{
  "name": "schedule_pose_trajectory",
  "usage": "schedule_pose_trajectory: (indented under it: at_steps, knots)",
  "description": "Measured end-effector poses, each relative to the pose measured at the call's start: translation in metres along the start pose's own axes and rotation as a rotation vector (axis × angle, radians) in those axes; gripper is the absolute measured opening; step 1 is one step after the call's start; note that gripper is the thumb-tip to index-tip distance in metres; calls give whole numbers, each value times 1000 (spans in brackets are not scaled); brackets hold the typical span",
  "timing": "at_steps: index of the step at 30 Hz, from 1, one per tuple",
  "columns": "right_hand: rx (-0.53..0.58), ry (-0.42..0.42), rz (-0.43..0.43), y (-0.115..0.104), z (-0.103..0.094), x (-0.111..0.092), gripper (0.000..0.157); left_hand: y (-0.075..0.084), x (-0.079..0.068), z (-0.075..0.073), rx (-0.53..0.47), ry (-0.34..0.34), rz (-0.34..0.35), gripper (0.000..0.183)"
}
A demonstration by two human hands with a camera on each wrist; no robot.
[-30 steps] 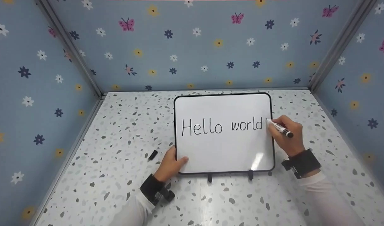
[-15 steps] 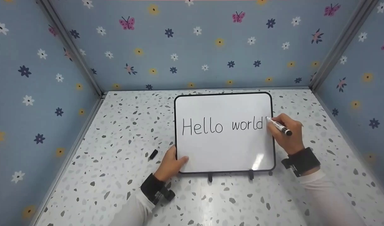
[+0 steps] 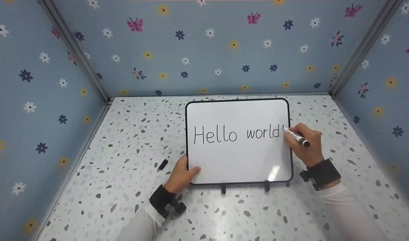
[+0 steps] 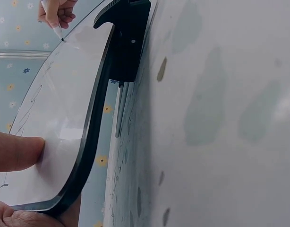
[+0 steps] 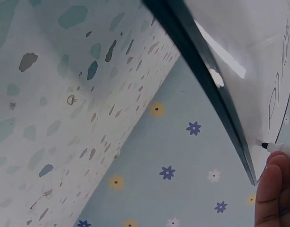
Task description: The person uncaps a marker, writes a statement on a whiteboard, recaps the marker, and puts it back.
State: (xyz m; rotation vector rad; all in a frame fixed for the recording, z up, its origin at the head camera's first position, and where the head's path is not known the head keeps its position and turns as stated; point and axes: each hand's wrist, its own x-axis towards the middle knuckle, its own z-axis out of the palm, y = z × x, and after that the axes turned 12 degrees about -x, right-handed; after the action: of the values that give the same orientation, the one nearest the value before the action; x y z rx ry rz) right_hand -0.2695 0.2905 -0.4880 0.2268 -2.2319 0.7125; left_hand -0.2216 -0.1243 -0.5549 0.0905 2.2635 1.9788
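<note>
A whiteboard (image 3: pixel 237 164) with a black frame stands tilted on the table, bearing the handwritten words "Hello world" and a short stroke after them. My left hand (image 3: pixel 181 175) grips its lower left corner, thumb on the white face; the other fingers are mostly hidden behind. In the left wrist view that thumb (image 4: pixel 20 151) lies flat on the board. A white marker with a black end (image 3: pixel 298 138) is pinched in my right hand (image 3: pixel 306 144) at the board's right edge. Its dark tip (image 5: pixel 264 145) is at the white surface in the right wrist view.
A black marker cap (image 3: pixel 163 164) lies on the speckled table (image 3: pixel 124 140), left of my left hand. Two black feet, one of them the left foot (image 3: pixel 223 188), jut from under the board. Blue patterned walls (image 3: pixel 204 47) enclose the table at the back and sides.
A short vertical stroke has appeared after "world", and the marker tip has shifted slightly downward with my right hand. The left hand and the board hold still.
</note>
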Motion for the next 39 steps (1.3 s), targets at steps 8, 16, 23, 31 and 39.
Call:
schedule_pose_trajectory:
  at_steps: [8, 16, 23, 31, 39]
  knots:
    - [10, 15, -37, 0, -1, -6, 7, -1, 1, 0, 17, -1, -9, 47]
    - [15, 21, -52, -1, -1, -10, 9, -1, 1, -1, 13, -6, 5, 52]
    - [10, 24, -46, -2, -1, -13, 12, -1, 1, -1, 7, -11, 12, 55]
    - [8, 49, -64, -1, 0, -16, 13, 0, 0, 0, -10, 0, 17, 54]
    - [-10, 51, -64, -2, -2, -16, 10, -1, 0, 1, -19, -1, 23, 54]
